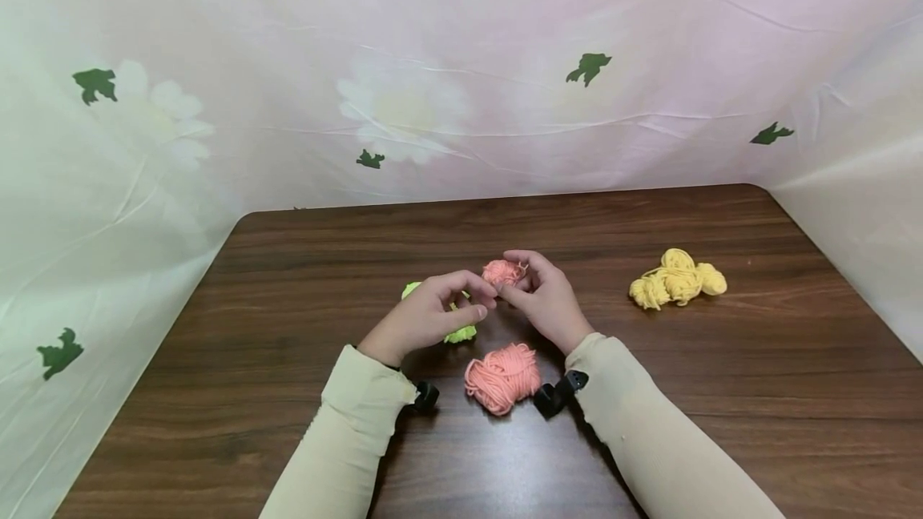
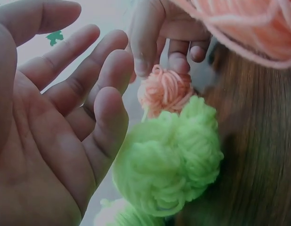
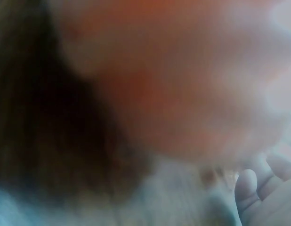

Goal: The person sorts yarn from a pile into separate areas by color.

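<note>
My right hand (image 1: 550, 299) has its thumb and fingers around a small ball of salmon-pink yarn (image 1: 501, 272). In the left wrist view, its fingertips sit at the top of that pink ball (image 2: 165, 90). My left hand (image 1: 440, 312) is held just to the left with relaxed, spread fingers and an empty palm. Lime-green yarn balls (image 2: 169, 160) lie beneath it, partly hidden by the hand in the head view. Closer to me, between the wrists, lies a larger salmon-pink yarn bundle (image 1: 502, 379). It fills most of the right wrist view as a blur.
A cluster of yellow yarn balls (image 1: 678, 279) lies on the right part of the brown wooden table (image 1: 310, 263). Pale floral cloth (image 1: 461, 70) hangs behind the table and along both sides. Both wrists wear small black cameras.
</note>
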